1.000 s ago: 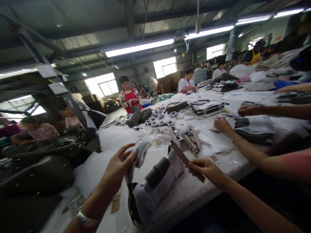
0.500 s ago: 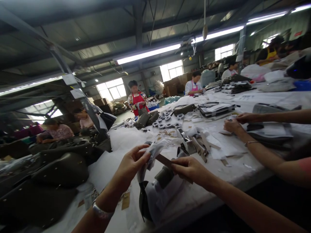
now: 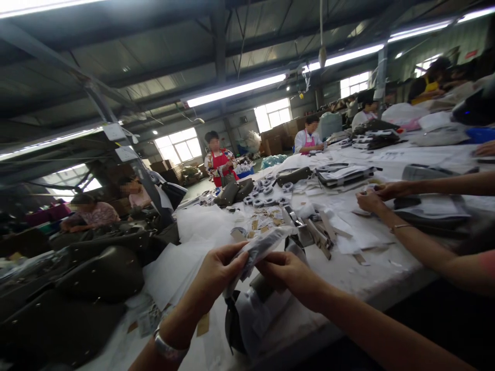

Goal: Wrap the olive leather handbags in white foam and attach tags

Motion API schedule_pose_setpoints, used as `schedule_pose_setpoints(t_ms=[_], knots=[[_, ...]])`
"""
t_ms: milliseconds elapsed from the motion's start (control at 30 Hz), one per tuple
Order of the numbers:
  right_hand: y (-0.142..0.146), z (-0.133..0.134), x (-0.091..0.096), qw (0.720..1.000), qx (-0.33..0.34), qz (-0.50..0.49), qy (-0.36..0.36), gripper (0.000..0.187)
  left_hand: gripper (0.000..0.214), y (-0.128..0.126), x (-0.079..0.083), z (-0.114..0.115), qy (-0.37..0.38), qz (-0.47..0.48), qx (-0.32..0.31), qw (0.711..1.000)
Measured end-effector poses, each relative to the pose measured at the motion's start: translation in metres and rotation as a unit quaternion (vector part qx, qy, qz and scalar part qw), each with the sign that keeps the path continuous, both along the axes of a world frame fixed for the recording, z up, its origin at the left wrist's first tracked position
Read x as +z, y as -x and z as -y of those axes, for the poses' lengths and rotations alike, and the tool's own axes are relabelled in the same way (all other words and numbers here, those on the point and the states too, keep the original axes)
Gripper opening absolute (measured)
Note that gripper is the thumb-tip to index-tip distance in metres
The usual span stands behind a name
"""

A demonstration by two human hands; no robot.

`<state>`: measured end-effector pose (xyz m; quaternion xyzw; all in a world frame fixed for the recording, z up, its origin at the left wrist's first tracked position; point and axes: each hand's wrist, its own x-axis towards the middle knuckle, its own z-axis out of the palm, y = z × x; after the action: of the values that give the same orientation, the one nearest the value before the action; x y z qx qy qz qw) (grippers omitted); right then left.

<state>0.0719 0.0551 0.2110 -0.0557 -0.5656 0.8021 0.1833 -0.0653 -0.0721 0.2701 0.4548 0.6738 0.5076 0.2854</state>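
Observation:
My left hand [image 3: 226,265] pinches a bag strap [image 3: 266,245] covered in thin translucent wrapping, thumb on top. Closed fingers of my right hand [image 3: 288,270] press against the underside of the same wrapped strap; the brown strip seen there earlier is hidden now. From my hands the strap runs down to a dark olive piece [image 3: 234,322], apparently part of a bag, partly covered with white sheet [image 3: 257,314]. This bundle rests near the table's front edge.
Dark olive bags [image 3: 96,278] pile up at left. Brown tags [image 3: 266,219], wrapped rings [image 3: 266,188] and loose strips [image 3: 319,237] lie beyond my hands on the white-covered table [image 3: 371,278]. At right, a co-worker's hands [image 3: 371,198] handle something small. Other people sit or stand farther back.
My right hand has moved left and closer to my left hand. The brown strip has gone out of sight, and the wrapping now stretches right, above my right fingers.

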Motion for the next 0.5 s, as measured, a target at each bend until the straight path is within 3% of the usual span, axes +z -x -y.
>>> schedule_pose_setpoints(t_ms=[133, 233, 367, 500], knots=[[-0.006, 0.006, 0.002, 0.999, 0.022, -0.035, 0.018, 0.037, 0.042, 0.001, -0.002, 0.002, -0.030, -0.063, 0.014, 0.997], [-0.005, 0.010, 0.003, 0.999, -0.008, -0.022, 0.040, 0.042, 0.036, 0.001, -0.002, 0.001, -0.060, -0.111, 0.018, 0.992], [-0.001, 0.016, 0.009, 0.993, -0.043, 0.004, 0.113, 0.044, 0.034, -0.002, -0.005, -0.001, -0.069, -0.113, 0.014, 0.991], [0.002, 0.019, 0.013, 0.990, -0.060, -0.033, 0.124, 0.037, 0.036, -0.005, -0.010, -0.003, -0.088, -0.062, 0.025, 0.994]])
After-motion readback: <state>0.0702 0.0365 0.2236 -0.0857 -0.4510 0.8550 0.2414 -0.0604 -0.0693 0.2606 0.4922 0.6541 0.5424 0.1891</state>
